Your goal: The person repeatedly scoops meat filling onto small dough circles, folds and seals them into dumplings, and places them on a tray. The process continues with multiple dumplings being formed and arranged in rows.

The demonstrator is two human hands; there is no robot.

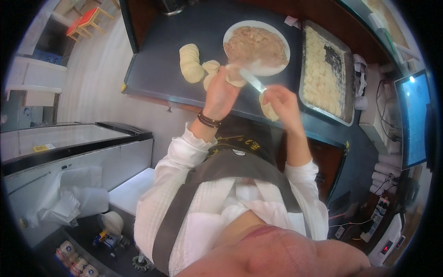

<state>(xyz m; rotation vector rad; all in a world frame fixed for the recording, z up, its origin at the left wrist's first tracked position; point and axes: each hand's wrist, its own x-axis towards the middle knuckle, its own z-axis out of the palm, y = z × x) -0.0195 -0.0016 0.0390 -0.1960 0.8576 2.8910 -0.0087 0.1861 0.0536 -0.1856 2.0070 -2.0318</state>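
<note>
In the palm and fingers of my left hand lies a round dough wrapper. A flat metal spatula is gripped in my right hand, its blurred blade tip over that wrapper. Minced filling seems to be on the wrapper. Just beyond both hands sits a white oval plate heaped with minced filling. Left of it rests a stack of overlapping wrappers, with a few loose wrappers partly behind my left hand. Beside my right fingers is a pale dough piece; whether it is held, I cannot tell.
A metal tray with rows of dumplings and a floury patch stands at the right of the dark counter. Past it are a lit screen, paper rolls and a power strip. A glass-topped freezer is at left.
</note>
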